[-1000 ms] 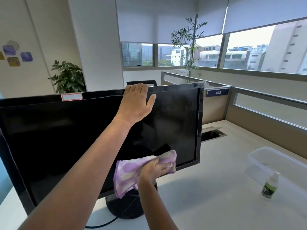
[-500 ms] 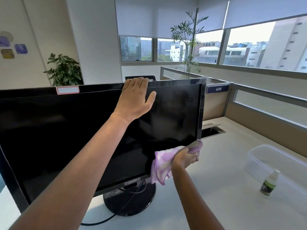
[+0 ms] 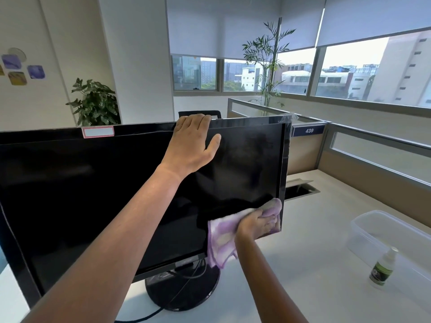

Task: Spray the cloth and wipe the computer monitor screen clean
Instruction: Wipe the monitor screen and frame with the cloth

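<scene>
Item: computer monitor [image 3: 105, 194], one, black, screen dark, on round pedestal base [image 3: 184, 290] atop pale desk [image 3: 303, 252]. White label [image 3: 98, 132] on top bezel; cable trailing from base toward near desk edge.

Left hand [image 3: 191, 145]: draped over top bezel, fingers hooked behind, thumb splayed on the glass. Grips nothing but the monitor edge; serves as brace.

Right hand [image 3: 258, 223]: closed around purple-and-white cloth [image 3: 224, 238], pressing the bunched upper part against lower right corner of screen, at the right bezel. Loose tail of cloth hanging below the bottom bezel.

Spray bottle [image 3: 383, 269]: one, small, green label, upright on desk at right, well apart from both hands, just in front of clear plastic tub [image 3: 384, 231], one.

Background: potted plants, two, namely broad-leaved [image 3: 94, 104] at left and tall thin-stemmed [image 3: 268, 66] by the windows. Partition plate marked 439 [image 3: 309, 130]. Open cable hatch [image 3: 299, 190] in desk behind monitor.

Risks, judged:
- Thumb on glass likely to leave a fresh print needing another pass.
- Hazy patch visible at upper right of screen; easily missed if wiping stays low.
- Hard sideways pressure at the corner could swivel or tip the pedestal should the brace slacken.
- Dangling cloth tail could snag on the stand or cable.
</scene>
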`<state>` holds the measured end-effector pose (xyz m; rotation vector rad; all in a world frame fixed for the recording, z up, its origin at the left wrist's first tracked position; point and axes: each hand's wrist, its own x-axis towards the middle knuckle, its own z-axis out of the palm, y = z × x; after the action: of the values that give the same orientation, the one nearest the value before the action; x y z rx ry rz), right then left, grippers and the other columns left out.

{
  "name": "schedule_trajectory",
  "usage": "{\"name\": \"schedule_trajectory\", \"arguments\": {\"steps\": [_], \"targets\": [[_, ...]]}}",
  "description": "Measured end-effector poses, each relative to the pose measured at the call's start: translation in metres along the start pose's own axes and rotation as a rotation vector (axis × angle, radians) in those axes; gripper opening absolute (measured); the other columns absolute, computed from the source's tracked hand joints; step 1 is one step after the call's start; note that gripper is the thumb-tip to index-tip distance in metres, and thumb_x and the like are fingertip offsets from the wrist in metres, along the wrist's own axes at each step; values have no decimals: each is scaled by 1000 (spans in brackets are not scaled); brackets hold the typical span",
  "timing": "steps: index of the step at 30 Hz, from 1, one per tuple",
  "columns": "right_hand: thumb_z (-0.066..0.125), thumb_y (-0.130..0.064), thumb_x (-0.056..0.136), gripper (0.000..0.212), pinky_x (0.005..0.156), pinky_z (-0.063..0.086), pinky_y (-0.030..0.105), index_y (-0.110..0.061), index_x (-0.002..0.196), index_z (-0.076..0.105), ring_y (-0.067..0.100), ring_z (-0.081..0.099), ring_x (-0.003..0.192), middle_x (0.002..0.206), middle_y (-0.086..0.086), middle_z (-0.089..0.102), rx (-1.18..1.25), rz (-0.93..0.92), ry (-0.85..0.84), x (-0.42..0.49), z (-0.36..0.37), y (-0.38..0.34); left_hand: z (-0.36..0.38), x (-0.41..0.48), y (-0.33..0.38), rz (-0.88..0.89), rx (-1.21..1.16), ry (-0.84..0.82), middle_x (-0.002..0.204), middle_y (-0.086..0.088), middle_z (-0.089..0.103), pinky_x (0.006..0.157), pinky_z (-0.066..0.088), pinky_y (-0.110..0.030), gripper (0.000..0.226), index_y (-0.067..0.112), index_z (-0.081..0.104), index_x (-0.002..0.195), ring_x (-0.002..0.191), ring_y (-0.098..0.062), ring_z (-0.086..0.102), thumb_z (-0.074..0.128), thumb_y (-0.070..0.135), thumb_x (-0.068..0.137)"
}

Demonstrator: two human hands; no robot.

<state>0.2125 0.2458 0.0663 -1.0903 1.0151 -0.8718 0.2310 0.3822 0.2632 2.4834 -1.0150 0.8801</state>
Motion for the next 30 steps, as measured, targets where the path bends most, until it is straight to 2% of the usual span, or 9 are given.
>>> {"name": "schedule_trajectory", "arguments": {"steps": [4,6,8,11,15,19,21,25,30], "targets": [[25,-28,101,56,117,2,41,-2,147,7,35,2,144,156,21,3,-39,85,43,10,12,-42,-1,0,-2,3,-16,-3,139,-9,42,113,10,-31,49,7,35,134,133,-22,32,37,35,94],[25,-29,101,57,117,3,41,-2,147,5,36,1,144,156,21,2,-49,64,41,8,18,-58,-1,1,-2,7,-25,-2,139,-9,42,113,10,-31,49,8,35,134,133,-22,32,37,35,94],[25,-28,101,57,117,1,40,-2,147,4,34,-1,144,156,20,1,-59,-54,18,1,23,-74,0,1,-2,10,-32,3,139,-9,42,113,10,-31,49,8,35,135,133,-22,32,37,35,94],[24,-29,102,56,118,-2,36,-5,147,3,27,-2,145,157,15,0,-61,-333,-32,-9,37,-107,1,1,-3,9,-41,-2,140,-8,42,113,10,-30,54,9,34,135,133,-21,31,34,41,91],[25,-32,101,53,116,-2,26,-10,147,10,19,4,146,158,8,9,-61,-672,-50,-15,54,-142,0,1,-3,1,-41,-10,140,-7,42,113,9,-30,67,10,35,135,134,-20,31,23,48,81],[26,-35,95,57,116,14,31,-11,146,19,21,18,144,155,9,21,-175,-835,34,-4,41,-114,0,2,-3,1,-33,-15,140,-8,42,113,10,-30,68,9,35,135,133,-21,31,24,48,80],[25,-35,94,59,115,16,31,-10,146,19,22,20,143,155,10,21,-212,-826,40,5,33,-91,2,3,-1,8,-27,-15,139,-8,42,113,11,-31,69,9,35,134,133,-22,32,25,49,80],[24,-37,93,61,113,17,30,-11,147,15,24,19,143,156,10,17,-266,-695,49,9,24,-45,4,4,-3,4,-15,-13,139,-8,42,113,10,-31,70,8,36,133,133,-22,32,25,50,79],[28,-33,99,60,112,24,40,-3,147,11,35,26,139,154,19,19,-285,-315,65,-2,5,18,2,2,-2,8,-10,-11,139,-9,42,113,10,-32,69,8,37,133,133,-23,32,26,49,78]]}}
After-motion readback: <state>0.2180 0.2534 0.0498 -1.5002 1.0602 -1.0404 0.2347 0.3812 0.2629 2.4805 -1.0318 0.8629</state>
